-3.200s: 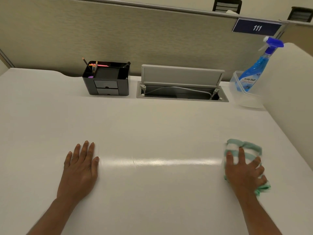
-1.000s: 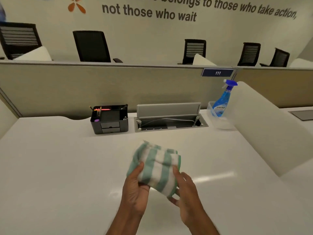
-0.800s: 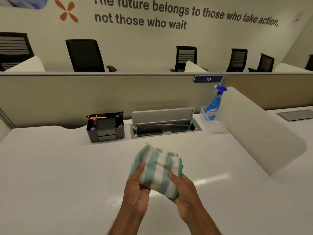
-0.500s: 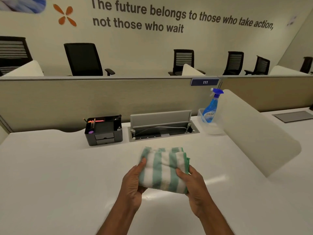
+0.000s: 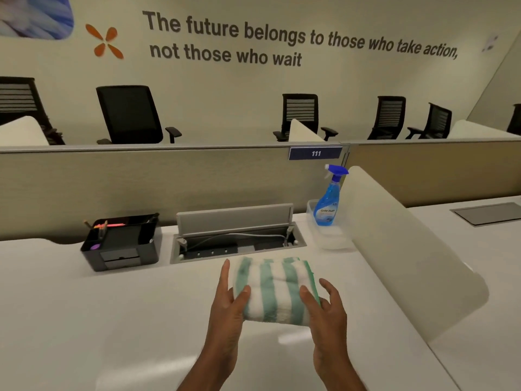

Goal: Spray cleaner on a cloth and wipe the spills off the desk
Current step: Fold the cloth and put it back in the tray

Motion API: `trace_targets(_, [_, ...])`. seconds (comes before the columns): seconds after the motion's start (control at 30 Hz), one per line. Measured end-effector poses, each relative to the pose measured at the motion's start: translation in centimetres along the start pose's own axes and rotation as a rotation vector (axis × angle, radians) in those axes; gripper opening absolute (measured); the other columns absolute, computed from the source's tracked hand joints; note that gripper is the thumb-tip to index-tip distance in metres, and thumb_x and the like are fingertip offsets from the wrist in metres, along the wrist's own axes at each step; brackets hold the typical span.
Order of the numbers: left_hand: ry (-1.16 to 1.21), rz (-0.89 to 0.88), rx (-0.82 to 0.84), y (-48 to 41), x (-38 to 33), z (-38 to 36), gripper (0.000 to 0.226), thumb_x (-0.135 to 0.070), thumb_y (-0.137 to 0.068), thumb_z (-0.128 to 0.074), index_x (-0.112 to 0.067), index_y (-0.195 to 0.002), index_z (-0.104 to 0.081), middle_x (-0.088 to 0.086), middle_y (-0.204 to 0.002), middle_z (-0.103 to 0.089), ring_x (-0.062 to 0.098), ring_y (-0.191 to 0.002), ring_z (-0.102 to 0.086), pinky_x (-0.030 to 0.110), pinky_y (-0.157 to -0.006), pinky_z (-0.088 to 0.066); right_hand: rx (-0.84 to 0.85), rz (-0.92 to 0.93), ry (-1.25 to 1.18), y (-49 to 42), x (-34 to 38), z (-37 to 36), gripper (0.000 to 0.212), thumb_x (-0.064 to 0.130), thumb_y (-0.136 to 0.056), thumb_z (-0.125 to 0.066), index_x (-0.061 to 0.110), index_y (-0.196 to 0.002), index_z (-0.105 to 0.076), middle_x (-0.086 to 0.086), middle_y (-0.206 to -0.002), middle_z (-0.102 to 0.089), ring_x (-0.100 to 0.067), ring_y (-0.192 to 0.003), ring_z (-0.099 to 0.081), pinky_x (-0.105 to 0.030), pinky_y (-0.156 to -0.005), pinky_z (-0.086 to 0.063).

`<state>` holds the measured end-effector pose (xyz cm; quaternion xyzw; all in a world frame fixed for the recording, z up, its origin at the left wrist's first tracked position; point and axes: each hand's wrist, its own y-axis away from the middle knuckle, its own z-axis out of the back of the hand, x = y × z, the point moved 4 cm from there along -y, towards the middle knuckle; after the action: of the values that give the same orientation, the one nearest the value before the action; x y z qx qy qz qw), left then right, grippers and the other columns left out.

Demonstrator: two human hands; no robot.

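Note:
A folded green-and-white striped cloth (image 5: 275, 289) is held just above the white desk (image 5: 84, 320), in front of me at the middle. My left hand (image 5: 228, 309) grips its left edge with the thumb on top. My right hand (image 5: 324, 311) grips its right edge the same way. A blue spray bottle (image 5: 328, 203) stands upright in a clear plastic tub (image 5: 331, 239) at the back right of the desk, well beyond both hands. No spill shows on the desk surface.
A black desk organiser (image 5: 121, 244) with pens sits at the back left. An open cable hatch (image 5: 236, 238) with a raised lid lies behind the cloth. A white curved divider (image 5: 408, 249) bounds the desk on the right. A beige partition (image 5: 141, 182) closes the back.
Earlier my right hand pressed the cloth on the desk at the right while the left lay flat. Both hands now hold the folded cloth at the middle, squared up and slightly farther forward.

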<state>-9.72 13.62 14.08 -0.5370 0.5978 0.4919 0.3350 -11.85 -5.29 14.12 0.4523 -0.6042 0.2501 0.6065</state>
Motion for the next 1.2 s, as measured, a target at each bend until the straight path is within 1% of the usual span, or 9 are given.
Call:
trace_targets(0.1, [0.000,-0.029,0.003,-2.7,1.1,-4.6,0.055,-0.017,-0.103,-0.056,-0.059,-0.138,-0.049,-0.019,-0.128,-0.070,0.014,-0.116,-0.069,0.040,-0.099,-0.057,0.070,0.093,0.098,-4.3,1.3,1.9,0.063,0.015,-0.091,-0.074,0.038,-0.143,-0.048,-0.001,-0.125,-0.066,-0.020,-0.110,-0.067,-0.019,-0.069,-0.059])
trace_targets(0.17, [-0.014,-0.050,0.008,-4.5,1.8,-7.1,0.050,-0.016,-0.103,-0.054,-0.057,-0.131,-0.059,-0.026,-0.123,-0.071,0.006,-0.113,-0.069,0.029,-0.092,-0.058,0.111,0.141,0.192,-7.0,1.6,2.9,0.062,0.007,-0.090,-0.073,0.036,-0.141,-0.053,0.003,-0.133,-0.063,-0.021,-0.120,-0.062,-0.036,-0.093,-0.059])
trace_targets(0.23, [-0.047,-0.064,0.015,-6.4,2.5,-9.1,0.046,-0.016,-0.104,-0.054,-0.056,-0.124,-0.065,-0.034,-0.118,-0.070,-0.002,-0.108,-0.069,0.016,-0.080,-0.057,0.127,0.154,0.257,-9.6,1.8,3.9,0.052,0.001,-0.088,-0.071,0.035,-0.127,-0.065,0.002,-0.131,-0.066,-0.021,-0.119,-0.063,-0.046,-0.104,-0.053])
trace_targets(0.37, [-0.134,-0.064,0.105,-9.9,3.4,-12.1,0.044,-0.023,-0.099,-0.062,-0.056,-0.128,-0.062,-0.031,-0.115,-0.072,-0.001,-0.107,-0.069,0.014,-0.076,-0.056,-0.010,0.195,0.294,-15.3,2.5,5.9,0.034,0.000,-0.088,-0.070,0.029,-0.104,-0.075,-0.006,-0.118,-0.072,-0.024,-0.106,-0.066,-0.043,-0.096,-0.056])
trace_targets(0.6, [-0.330,-0.136,0.288,-17.4,5.0,-18.2,0.053,-0.023,-0.090,-0.075,-0.050,-0.133,-0.059,-0.011,-0.142,-0.052,0.012,-0.116,-0.062,0.023,-0.085,-0.057,-0.259,0.387,0.314,-23.6,4.0,6.4,0.033,-0.003,-0.092,-0.063,0.015,-0.119,-0.071,-0.003,-0.119,-0.062,-0.028,-0.116,-0.060,-0.040,-0.101,-0.048])
trace_targets(0.7, [-0.419,-0.175,0.296,-20.7,6.1,-20.6,0.061,-0.021,-0.094,-0.070,-0.044,-0.146,-0.047,-0.010,-0.153,-0.042,0.013,-0.132,-0.048,0.041,-0.109,-0.049,-0.256,0.442,0.390,-27.0,4.2,5.8,0.042,-0.007,-0.092,-0.057,0.008,-0.131,-0.062,-0.010,-0.131,-0.055,-0.027,-0.119,-0.056,-0.032,-0.097,-0.044])
trace_targets(0.8, [-0.535,-0.217,0.287,-23.3,7.7,-22.0,0.061,-0.022,-0.101,-0.059,-0.040,-0.154,-0.035,-0.006,-0.160,-0.032,0.014,-0.143,-0.035,0.045,-0.122,-0.033,-0.228,0.463,0.485,-29.5,4.0,5.1,0.057,-0.014,-0.087,-0.053,0.003,-0.141,-0.052,-0.014,-0.142,-0.045,-0.027,-0.126,-0.051,-0.027,-0.099,-0.040])
trace_targets(0.93, [-0.672,-0.271,0.254,-25.8,9.8,-23.2,0.057,-0.026,-0.105,-0.049,-0.043,-0.155,-0.028,-0.011,-0.157,-0.032,0.006,-0.134,-0.027,0.042,-0.122,-0.018,-0.233,0.522,0.579,-32.4,3.6,4.7,0.057,-0.015,-0.088,-0.055,0.001,-0.142,-0.050,-0.019,-0.143,-0.045,-0.032,-0.127,-0.052,-0.028,-0.099,-0.041])
trace_targets(1.2, [-0.765,-0.351,0.161,-29.6,12.4,-26.3,0.054,-0.028,-0.105,-0.049,-0.045,-0.153,-0.033,-0.001,-0.165,-0.033,0.019,-0.155,-0.015,0.040,-0.122,-0.013,-0.248,0.508,0.708,-37.7,3.1,5.5,0.049,-0.007,-0.092,-0.056,0.002,-0.140,-0.053,-0.020,-0.139,-0.050,-0.035,-0.121,-0.058,-0.028,-0.095,-0.041])
